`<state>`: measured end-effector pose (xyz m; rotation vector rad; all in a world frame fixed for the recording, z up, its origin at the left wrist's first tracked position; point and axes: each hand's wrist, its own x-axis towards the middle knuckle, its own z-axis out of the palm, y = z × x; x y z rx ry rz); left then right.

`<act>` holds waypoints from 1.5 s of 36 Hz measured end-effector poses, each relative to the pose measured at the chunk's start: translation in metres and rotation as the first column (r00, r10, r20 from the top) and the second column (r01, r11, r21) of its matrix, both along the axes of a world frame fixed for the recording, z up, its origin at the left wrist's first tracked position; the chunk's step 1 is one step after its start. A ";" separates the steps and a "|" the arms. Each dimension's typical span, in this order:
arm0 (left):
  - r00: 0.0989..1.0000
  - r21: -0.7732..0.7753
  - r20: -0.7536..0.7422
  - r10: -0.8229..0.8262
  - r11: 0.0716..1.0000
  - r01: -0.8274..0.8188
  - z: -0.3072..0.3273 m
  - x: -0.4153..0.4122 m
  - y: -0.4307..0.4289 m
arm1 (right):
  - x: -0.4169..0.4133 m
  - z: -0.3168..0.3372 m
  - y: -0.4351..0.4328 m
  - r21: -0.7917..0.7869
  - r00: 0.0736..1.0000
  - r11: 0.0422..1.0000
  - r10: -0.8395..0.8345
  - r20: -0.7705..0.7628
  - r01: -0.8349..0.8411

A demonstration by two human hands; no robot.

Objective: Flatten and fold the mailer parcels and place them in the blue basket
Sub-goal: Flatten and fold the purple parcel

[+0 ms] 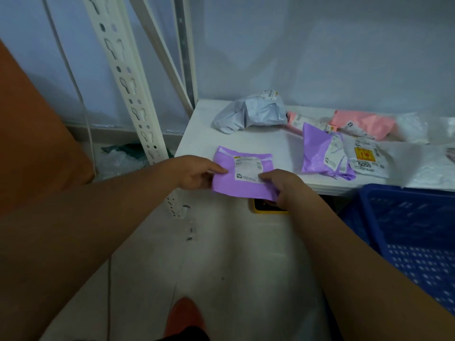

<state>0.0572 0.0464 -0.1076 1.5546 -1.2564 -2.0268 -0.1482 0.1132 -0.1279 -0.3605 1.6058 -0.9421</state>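
1. Hands first, two of them, both gripping the same purple mailer (240,187). The left hand (197,172) pinches its left edge with the thumb on top, and the right hand (283,185) pinches the lower right corner, thumb on the label.
2. That mailer is folded flat into a rough square, white shipping label facing up. It's at the front left of the white tabletop (197,134), hanging a bit over the edge.
3. Purple count is two: a second purple one (317,153) sits crumpled to the right.
4. Touching it is one white mailer (369,159) with "5055" and a yellow sticker.
5. Further back there's one grey mailer (251,112), all scrunched up, plus two pink ones (364,123), both rumpled.
6. One blue basket (413,230) sits lower down on the right, just beside the tabletop's front edge.
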 end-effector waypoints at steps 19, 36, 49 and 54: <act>0.979 -0.328 -0.204 -0.005 0.943 -0.064 0.129 -0.073 0.057 | -0.095 0.133 0.064 -0.394 0.991 0.909 -0.110 0.082 0.134; 0.975 -0.292 -0.038 -0.219 0.936 0.199 0.088 -0.269 0.126 | -0.290 0.078 0.175 -0.330 0.961 0.915 -0.267 -0.071 0.230; 0.914 -0.033 0.209 -0.348 0.932 0.362 -0.022 -0.432 0.197 | -0.404 -0.054 0.283 -0.074 0.906 0.906 -0.420 -0.049 0.416; 0.871 0.085 0.344 -0.350 0.936 0.343 -0.088 -0.461 0.203 | -0.414 -0.110 0.284 0.023 0.883 0.884 -0.464 -0.066 0.466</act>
